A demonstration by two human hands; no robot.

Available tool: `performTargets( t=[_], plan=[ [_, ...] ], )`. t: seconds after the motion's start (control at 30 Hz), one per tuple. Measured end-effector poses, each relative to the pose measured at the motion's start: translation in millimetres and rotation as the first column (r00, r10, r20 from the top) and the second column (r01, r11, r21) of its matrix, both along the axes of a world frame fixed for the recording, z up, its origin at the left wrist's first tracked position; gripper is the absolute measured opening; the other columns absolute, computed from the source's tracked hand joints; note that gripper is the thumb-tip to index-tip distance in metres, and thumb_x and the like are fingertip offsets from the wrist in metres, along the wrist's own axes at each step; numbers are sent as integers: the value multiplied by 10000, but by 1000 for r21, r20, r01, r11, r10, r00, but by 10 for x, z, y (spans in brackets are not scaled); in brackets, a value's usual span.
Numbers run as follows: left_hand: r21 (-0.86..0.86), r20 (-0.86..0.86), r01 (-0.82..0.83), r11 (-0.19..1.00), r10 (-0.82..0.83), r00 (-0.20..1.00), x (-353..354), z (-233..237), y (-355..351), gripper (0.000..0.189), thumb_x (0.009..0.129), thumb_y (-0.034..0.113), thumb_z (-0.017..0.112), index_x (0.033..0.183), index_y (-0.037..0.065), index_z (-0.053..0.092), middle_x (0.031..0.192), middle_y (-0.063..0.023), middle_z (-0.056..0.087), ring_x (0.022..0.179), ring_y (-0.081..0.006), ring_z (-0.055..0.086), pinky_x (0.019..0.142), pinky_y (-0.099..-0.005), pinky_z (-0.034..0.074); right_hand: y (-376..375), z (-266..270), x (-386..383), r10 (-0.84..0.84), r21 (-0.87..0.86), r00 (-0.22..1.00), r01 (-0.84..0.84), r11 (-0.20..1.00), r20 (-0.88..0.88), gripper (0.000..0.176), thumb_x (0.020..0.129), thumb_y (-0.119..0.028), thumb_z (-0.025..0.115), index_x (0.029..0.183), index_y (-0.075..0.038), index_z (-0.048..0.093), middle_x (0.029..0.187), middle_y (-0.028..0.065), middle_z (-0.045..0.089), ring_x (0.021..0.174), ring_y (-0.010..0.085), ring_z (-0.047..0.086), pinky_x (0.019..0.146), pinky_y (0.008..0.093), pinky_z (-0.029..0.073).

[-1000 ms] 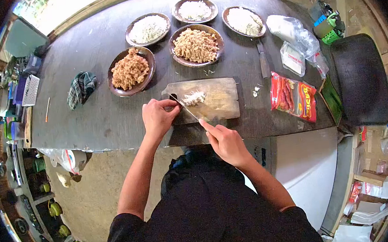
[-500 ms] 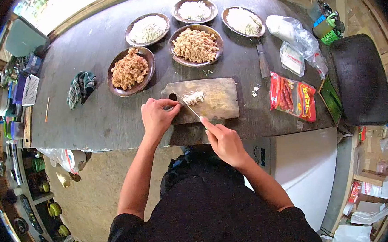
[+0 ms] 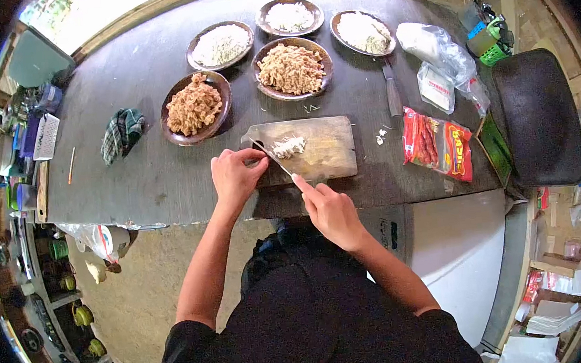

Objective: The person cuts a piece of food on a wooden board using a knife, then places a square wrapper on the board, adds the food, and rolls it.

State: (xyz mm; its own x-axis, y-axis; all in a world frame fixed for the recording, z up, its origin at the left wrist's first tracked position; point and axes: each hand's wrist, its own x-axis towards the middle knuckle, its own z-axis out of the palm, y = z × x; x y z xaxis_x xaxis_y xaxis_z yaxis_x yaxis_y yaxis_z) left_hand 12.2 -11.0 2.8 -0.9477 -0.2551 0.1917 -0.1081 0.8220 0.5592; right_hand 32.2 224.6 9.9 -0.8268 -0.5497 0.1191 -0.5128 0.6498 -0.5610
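chopping on cutting board (image 3: 333, 155): r. hand (image 3: 331, 212) fingers closed round knife (image 3: 272, 157), l. hand (image 3: 235, 176) fingertips curled down by blade, prob. pinning an uncut bit (hidden), w/ small white shredded pile (image 3: 289, 146) already cut mid-board.

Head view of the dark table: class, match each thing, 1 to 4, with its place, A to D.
1 checked cloth
2 red packet
3 chopped white bits
4 knife

A on the cutting board
B in the right hand
C right of the board
D left of the bowls

Pairs: 1-D, 2-C, 3-A, 4-B.
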Motion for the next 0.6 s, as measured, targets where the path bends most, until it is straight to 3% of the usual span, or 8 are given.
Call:
performTargets(
  t=[0.27,0.37,0.6],
  plan=[
    [-83,-21,-6,997,4,1000,4,-75,-11,211,767,361,842,894,192,842,682,-108,646,678,-278,614,664,-423,464,105,21,64,10,-110,1000,-8,994,23,491,991,-164,626,1476,-204,558,743,136,576,602,365,636,564,481,556],
    [23,47,-40,999,39,998,4,-49,10,159,780,333,802,865,204,840,675,-68,671,761,-246,624,744,-394,412,91,36,85,-1,-87,996,9,996,94,521,982,-131,638,1489,-207,549,785,141,605,660,364,642,616,470,532],
    [-13,59,-36,999,37,998,6,0,32,158,786,333,805,871,205,840,660,-47,667,763,-232,626,751,-385,410,-34,16,51,-20,-9,998,21,1000,67,512,984,-123,629,1486,-190,550,773,145,594,659,367,644,617,478,535]
  ],
)
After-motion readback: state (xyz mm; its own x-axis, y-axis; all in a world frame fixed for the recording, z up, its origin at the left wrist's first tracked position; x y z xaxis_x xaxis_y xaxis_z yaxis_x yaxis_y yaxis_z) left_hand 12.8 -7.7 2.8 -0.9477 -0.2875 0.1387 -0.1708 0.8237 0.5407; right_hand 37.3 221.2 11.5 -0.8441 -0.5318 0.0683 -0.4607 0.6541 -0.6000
